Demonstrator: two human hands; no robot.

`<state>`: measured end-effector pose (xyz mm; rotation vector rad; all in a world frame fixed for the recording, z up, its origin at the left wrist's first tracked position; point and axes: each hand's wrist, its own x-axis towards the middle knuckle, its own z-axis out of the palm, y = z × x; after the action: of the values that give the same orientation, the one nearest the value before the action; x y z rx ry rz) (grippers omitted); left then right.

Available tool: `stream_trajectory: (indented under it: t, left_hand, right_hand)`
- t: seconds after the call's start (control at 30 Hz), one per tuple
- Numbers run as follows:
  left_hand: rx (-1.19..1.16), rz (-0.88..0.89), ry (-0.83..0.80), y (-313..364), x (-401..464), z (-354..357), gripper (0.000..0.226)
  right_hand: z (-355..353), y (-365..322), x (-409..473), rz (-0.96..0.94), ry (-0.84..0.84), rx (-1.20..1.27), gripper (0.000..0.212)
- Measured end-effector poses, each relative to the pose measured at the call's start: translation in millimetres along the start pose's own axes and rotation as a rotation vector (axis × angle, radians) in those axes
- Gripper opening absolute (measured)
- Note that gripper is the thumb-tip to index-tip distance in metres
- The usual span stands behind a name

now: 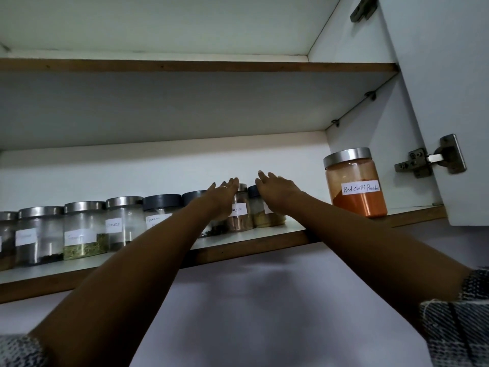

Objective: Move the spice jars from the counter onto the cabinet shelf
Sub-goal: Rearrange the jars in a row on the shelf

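Both arms are up at the cabinet shelf (264, 231), and a full row of spice jars stands along it. From the left there are steel-lidded jars (84, 229), then a dark-lidded one (158, 207), running to two small jars in the middle. The left hand (222, 194) lies flat, fingers stretched out and together, against the small jar with the brown powder (239, 215). The right hand (275, 192) lies the same way over the jar of yellow powder (264, 215) just beside it. Neither hand is wrapped round anything; they look to be nudging the pair back into line. Off to the right, apart from the row, stands the big red chilli powder jar (354, 184) (label facing out, easy to read). The counter is out of view, so whether any jars are left down there cannot be told. Judging by the shelf alone, most of the work looks done, with only tidying left.
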<state>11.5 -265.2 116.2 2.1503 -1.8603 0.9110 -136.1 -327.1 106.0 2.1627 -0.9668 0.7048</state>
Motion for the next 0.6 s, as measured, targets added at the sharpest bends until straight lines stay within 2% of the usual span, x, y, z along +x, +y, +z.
stream_trajectory:
  t: [0.13,0.23,0.4,0.6]
  left_hand:
    - [-0.1,0.034,0.004,7,-20,-24,0.065]
    - [-0.132,0.078,0.073,14,-39,-49,0.049]
    - [-0.23,0.124,0.193,29,-69,-80,0.039]
    - [-0.247,0.172,0.201,51,-98,-114,0.038]
  right_hand:
    - [-32,-2,-14,-0.164,0.132,-0.124,0.028]
    - [-66,3,-26,-0.252,0.187,-0.239,0.023]
    - [-112,22,-58,-0.198,0.15,-0.289,0.031]
    - [-155,61,-92,-0.033,0.048,-0.105,0.033]
